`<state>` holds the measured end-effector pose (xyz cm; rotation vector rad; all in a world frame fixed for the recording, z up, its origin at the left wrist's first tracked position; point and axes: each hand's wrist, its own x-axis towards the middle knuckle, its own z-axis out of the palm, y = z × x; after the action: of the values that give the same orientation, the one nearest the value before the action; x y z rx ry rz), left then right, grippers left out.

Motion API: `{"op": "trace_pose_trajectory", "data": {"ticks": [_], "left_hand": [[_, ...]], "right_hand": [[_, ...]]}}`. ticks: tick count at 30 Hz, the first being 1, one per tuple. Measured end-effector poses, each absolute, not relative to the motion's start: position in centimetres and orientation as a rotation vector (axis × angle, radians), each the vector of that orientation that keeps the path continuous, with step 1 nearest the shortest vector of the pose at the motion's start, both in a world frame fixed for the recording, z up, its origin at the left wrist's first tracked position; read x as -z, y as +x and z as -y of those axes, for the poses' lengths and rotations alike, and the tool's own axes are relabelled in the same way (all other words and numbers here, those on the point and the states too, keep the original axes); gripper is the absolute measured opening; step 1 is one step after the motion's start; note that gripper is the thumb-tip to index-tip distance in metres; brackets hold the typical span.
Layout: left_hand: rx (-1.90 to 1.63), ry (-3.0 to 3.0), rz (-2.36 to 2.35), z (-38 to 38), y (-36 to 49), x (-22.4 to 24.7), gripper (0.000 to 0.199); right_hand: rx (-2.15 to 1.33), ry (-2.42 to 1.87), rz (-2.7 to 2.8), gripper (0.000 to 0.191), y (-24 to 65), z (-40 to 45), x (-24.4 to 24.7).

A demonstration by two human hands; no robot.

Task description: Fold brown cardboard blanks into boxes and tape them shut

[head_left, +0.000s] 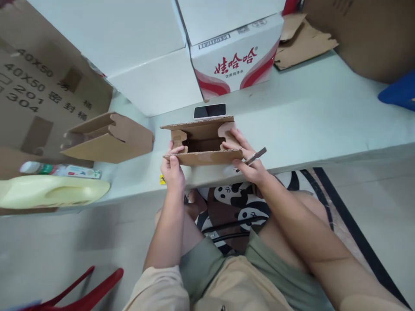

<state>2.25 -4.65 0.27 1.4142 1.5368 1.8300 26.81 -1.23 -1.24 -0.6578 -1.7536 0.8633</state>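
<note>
Carton (204, 159), held between left grip (173, 172) and right grip (254, 169), right also holding slim tool (260, 153)

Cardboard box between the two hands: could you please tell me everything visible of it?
The cardboard box is brown, apparently corrugated, with its top open. Long flaps run along its near and far sides; notched smaller flaps show at both ends. Its inside is dark. It is at the table's near edge; whether it rests there is unclear. The left grip holds its left end, the right grip its right end.
</note>
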Motion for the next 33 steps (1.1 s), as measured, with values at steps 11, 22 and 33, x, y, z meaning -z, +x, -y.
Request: {"op": "trace_pose_trajectory", "data": {"ticks": [11,22,33], "left_hand": [[-1.552,1.494,-1.919,6.9,4.2,-2.6,0.066],[-0.272,2.396,-2.076,4.3,6.3,-10.2,0.030],[0.143,2.434,-1.806,1.3,5.7,-8.6,0.100]], "right_hand": [[-0.857,-0.808,1.376,0.044,26.8,2.5,1.2],[-0.682,-0.810,1.390,0.045,26.4,1.9,2.5],[-0.794,-0.907,1.358,0.042,25.9,1.7,1.8]]}}
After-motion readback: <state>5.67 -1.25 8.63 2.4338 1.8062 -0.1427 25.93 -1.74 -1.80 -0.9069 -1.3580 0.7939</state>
